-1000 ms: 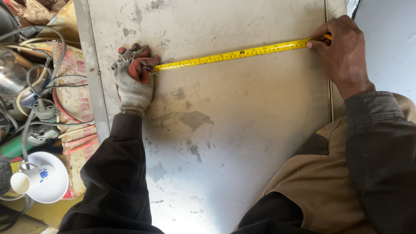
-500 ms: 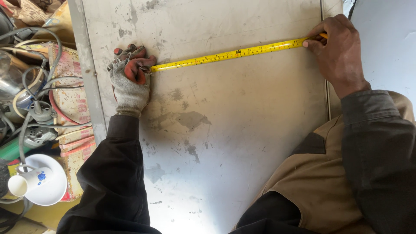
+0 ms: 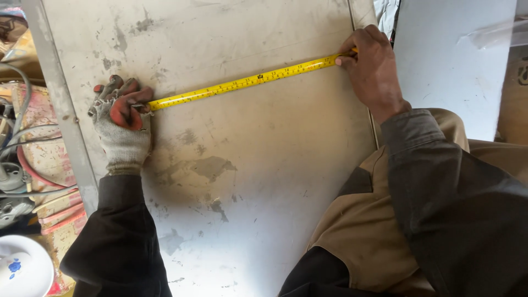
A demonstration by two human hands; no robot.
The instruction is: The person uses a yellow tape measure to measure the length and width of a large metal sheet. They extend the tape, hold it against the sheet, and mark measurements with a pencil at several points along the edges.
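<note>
Head view, left hand (image 3: 122, 124) lower on sheet (image 3: 247, 165), tape (image 3: 247, 82) unchanged

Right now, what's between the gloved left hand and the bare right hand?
Head view: only the yellow tape measure blade, stretched from left hand to right hand over bare, stained metal sheet.

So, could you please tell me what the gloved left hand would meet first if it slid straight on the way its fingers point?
The left hand points up the grey metal sheet. Ahead lies only bare, stained sheet to the picture's top edge; the yellow tape measure runs off to its right, so the way looks free.
</note>
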